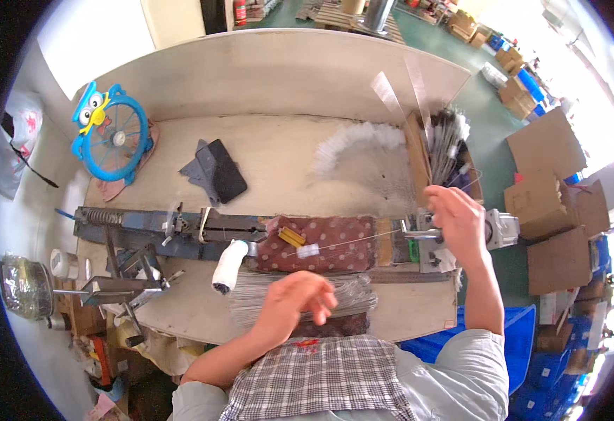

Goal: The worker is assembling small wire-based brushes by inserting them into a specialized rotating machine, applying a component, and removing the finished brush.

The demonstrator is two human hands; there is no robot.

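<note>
My left hand (297, 300) hovers over a bundle of thin pale wires (258, 298) at the table's front, its fingers loosely bent and apart, with nothing visible in them. My right hand (458, 221) is at the metal holder (430, 237) on the right end of the bench device; its fingers are curled, and what they hold, if anything, is hidden. A thin wire with a small white tuft (308, 250) stretches left from the holder. It lies over a brown dotted cloth (349, 245), beside a yellow piece (292, 236).
A white-wrapped handle (230, 266) juts from the long metal rail (145, 226). Behind lie a dark phone (227, 172), a blue round fan (115, 138) and a heap of white-tufted pieces (359, 144). A cardboard box (416, 151) holds wire brushes. A blue bin (517, 344) stands right.
</note>
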